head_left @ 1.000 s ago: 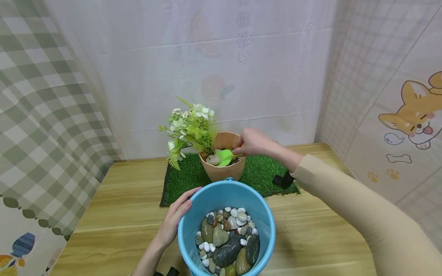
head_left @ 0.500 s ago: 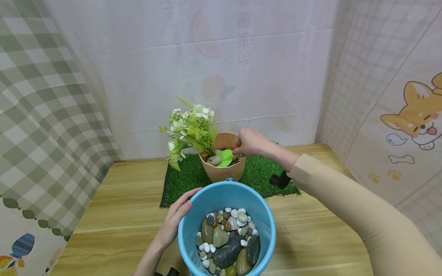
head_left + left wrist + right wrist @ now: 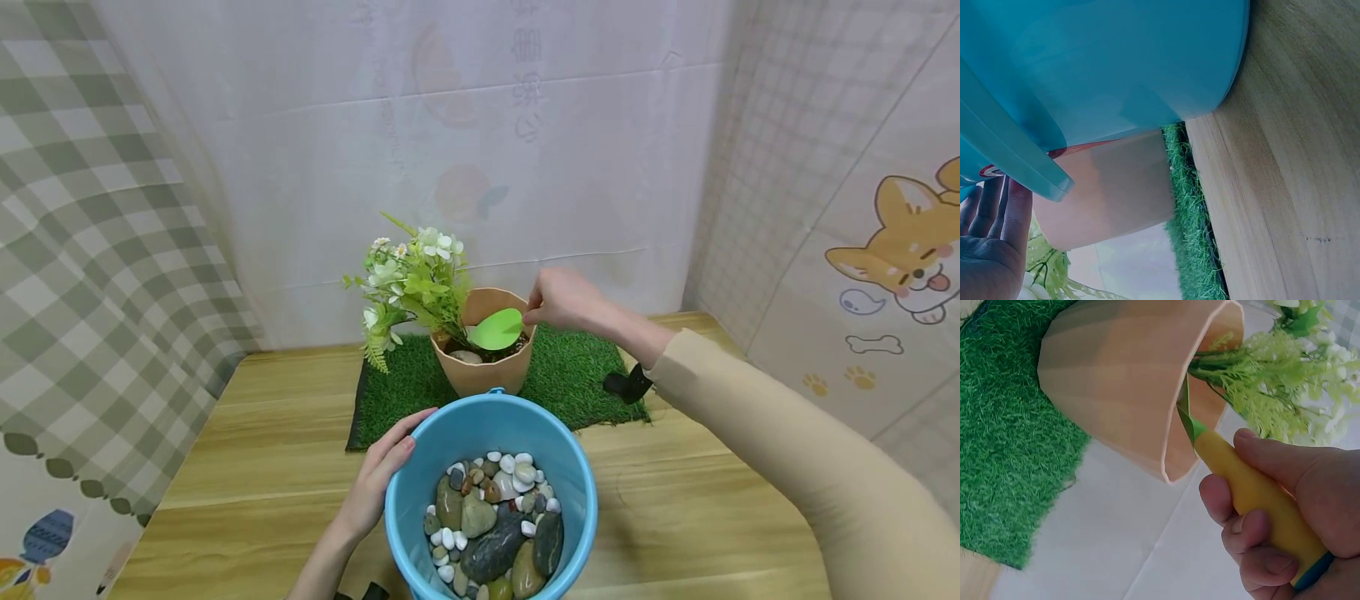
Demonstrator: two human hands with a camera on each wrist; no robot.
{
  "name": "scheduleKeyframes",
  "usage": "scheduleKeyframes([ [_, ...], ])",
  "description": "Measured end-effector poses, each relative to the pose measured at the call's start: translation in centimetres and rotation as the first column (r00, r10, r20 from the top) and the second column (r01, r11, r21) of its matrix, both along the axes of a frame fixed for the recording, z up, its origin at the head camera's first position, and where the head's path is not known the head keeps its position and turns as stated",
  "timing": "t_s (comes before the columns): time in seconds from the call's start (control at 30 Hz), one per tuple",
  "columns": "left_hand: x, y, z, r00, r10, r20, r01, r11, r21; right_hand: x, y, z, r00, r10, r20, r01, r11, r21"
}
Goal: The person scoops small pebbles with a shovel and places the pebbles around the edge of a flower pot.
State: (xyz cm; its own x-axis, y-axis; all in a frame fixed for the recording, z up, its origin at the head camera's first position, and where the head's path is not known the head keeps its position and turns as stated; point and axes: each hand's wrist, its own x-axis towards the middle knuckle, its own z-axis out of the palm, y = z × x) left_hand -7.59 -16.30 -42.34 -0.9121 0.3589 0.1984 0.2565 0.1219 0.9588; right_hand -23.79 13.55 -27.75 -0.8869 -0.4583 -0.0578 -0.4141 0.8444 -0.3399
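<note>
My right hand [image 3: 562, 298] grips a toy garden trowel by its yellow handle [image 3: 1260, 500]. Its green blade [image 3: 497, 330] reaches into the peach-coloured flowerpot [image 3: 487, 379], over the dark filling and a smooth stone [image 3: 467, 357]. White flowers with pale green leaves [image 3: 416, 279] lean out of the pot's left side. My left hand [image 3: 375, 479] rests along the left rim of a blue bucket [image 3: 585, 500], fingers mostly straight; the left wrist view has them beside the bucket's lip [image 3: 1010, 140]. Inside the bucket lie many stones [image 3: 480, 515], white, brown and dark.
Green artificial turf [image 3: 581, 379] lies under the pot on the wooden table [image 3: 285, 433]. The bucket stands in front of the pot. A pale curtain [image 3: 315, 208] closes off the back, with printed cloths at both sides.
My right hand has risen slightly and shifted right, lifting and tilting the trowel's blade above the stone in the pot. My left hand and the bucket have stayed put.
</note>
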Motion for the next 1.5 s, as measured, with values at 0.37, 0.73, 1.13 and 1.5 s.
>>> scheduleKeyframes([
  [0.37, 0.1, 0.1, 0.0, 1.000, 0.024, -0.005, -0.024, 1.000, -0.019, 0.9, 2.3, 0.8, 0.997, -0.020, -0.074, 0.018, 0.999, -0.029],
  [0.73, 0.1, 0.1, 0.0, 1.000, 0.022, -0.005, -0.022, 1.000, -0.018, 3.3, 4.2, 2.0, 0.994, -0.016, -0.105, 0.008, 0.997, -0.075],
  [1.13, 0.0, 0.1, 0.0, 1.000, 0.010, -0.010, -0.010, 1.000, -0.009, 8.3, 4.7, 2.5, 0.985, 0.031, -0.169, -0.050, 0.993, -0.111],
  [1.5, 0.1, 0.1, 0.1, 1.000, 0.022, -0.012, -0.022, 0.999, -0.031, 11.4, 4.6, 1.2, 0.936, 0.221, -0.275, -0.254, 0.963, -0.093],
])
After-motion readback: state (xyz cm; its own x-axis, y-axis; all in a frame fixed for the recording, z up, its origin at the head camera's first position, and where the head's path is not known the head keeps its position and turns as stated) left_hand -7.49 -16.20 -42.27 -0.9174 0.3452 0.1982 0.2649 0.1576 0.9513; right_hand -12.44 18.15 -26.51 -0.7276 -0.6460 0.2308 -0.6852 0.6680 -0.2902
